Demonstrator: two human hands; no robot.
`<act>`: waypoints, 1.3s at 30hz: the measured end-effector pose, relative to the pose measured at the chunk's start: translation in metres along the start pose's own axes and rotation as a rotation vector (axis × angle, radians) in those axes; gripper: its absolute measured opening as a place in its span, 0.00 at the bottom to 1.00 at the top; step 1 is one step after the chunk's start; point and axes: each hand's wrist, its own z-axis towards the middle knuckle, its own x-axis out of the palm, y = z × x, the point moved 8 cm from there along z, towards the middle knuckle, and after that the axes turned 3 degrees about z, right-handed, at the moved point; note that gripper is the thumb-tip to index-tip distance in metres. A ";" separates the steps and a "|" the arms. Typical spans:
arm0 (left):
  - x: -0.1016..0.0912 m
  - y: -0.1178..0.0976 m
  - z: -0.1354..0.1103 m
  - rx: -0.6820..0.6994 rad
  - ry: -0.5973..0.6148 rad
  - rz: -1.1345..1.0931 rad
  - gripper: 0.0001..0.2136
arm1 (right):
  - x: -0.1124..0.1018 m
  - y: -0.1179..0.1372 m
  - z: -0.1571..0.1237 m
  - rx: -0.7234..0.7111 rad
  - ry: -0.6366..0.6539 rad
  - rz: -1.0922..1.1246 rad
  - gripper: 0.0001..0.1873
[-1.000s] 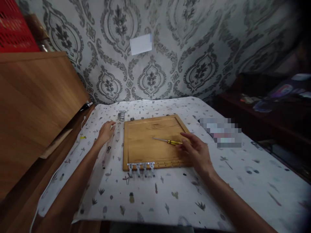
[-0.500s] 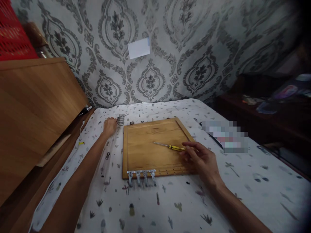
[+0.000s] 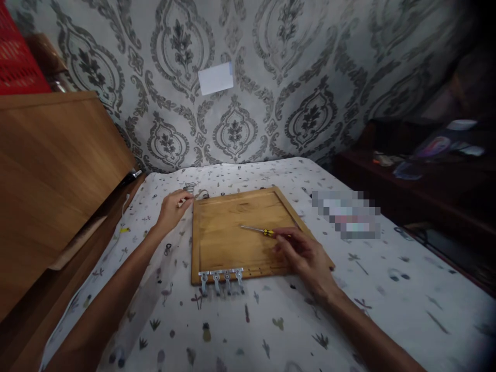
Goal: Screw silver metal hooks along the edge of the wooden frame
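Observation:
In my right hand (image 3: pixel 304 256) is a screwdriver (image 3: pixel 253 230) with a yellow and black handle, its shaft pointing left over the wooden board (image 3: pixel 232 225). My left hand (image 3: pixel 173 209) is closed in a pinch at the board's far left corner. A small curved metal hook (image 3: pixel 200 194), blurred, sticks out from its fingertips. Several silver metal hooks (image 3: pixel 221 279) stand side by side along the board's near edge, their curved ends over the cloth. To their right, small dark holes run along that edge, partly hidden by my right hand.
More metal pieces (image 3: pixel 189 187) lie behind my left hand. A patterned white cloth (image 3: pixel 248 341) covers the table. To the left stands a wooden cabinet (image 3: pixel 58 181) with a red basket (image 3: pixel 21 57) on it. A blurred-out item (image 3: pixel 346 214) lies to the right.
My left hand has come away from the metal pieces, moving right and nearer, with a hook at its fingertips. My right hand has shifted slightly left with the screwdriver. The view has turned slightly.

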 end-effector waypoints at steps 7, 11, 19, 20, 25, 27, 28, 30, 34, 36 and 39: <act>0.033 -0.113 -0.070 0.113 0.584 -0.549 0.12 | 0.038 0.071 -0.036 -0.499 0.253 -0.232 0.24; 0.037 -0.148 -0.091 0.045 0.840 -0.720 0.13 | 0.035 0.089 -0.054 -0.530 0.330 -0.258 0.09; 0.035 -0.160 -0.080 0.116 0.663 -0.590 0.14 | 0.018 0.063 -0.066 0.021 0.308 0.134 0.13; 0.032 -0.155 -0.078 0.120 0.578 -0.538 0.14 | 0.019 0.051 -0.069 0.127 0.275 0.202 0.15; 0.026 -0.122 -0.080 0.064 0.348 -0.363 0.16 | 0.034 0.005 -0.089 0.442 0.204 0.346 0.22; 0.028 -0.109 -0.084 0.038 0.330 -0.353 0.17 | 0.038 -0.004 -0.094 0.489 0.180 0.351 0.22; 0.028 -0.103 -0.086 0.029 0.318 -0.354 0.17 | 0.040 -0.007 -0.096 0.505 0.169 0.349 0.22; 0.028 -0.095 -0.088 0.017 0.295 -0.363 0.16 | 0.042 -0.010 -0.098 0.534 0.151 0.338 0.22; 0.035 -0.091 -0.093 0.023 0.308 -0.400 0.16 | 0.047 -0.013 -0.101 0.590 0.143 0.292 0.22; 0.040 -0.096 -0.095 0.078 0.330 -0.378 0.16 | 0.049 -0.013 -0.102 0.596 0.129 0.263 0.22; 0.048 -0.109 -0.100 0.222 0.344 -0.304 0.15 | 0.052 -0.015 -0.101 0.586 0.122 0.199 0.19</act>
